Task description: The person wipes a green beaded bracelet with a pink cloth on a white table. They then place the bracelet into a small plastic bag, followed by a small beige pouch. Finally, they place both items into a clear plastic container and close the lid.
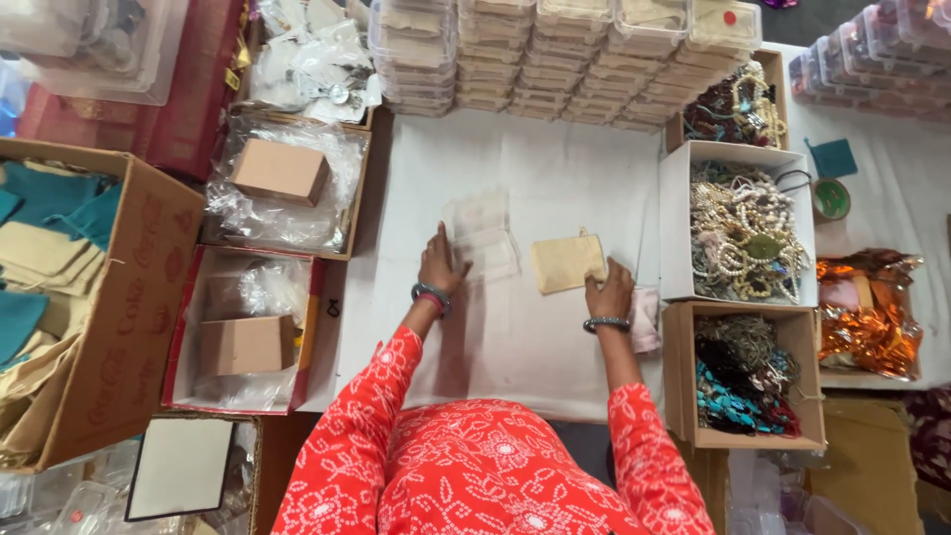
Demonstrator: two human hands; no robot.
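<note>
Stacked clear boxes (555, 50) — contents perhaps blurred

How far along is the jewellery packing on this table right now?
Done: stacked clear boxes line the table's far edge. In hand: left hand on clear packets, right hand on a beige pouch. Left: three boxes still full of loose jewellery.

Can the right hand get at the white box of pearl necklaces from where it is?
Probably yes. The right hand rests on the beige pouch, just beside the white box, which is open-topped, and nothing stands between them on the white cloth.
</note>
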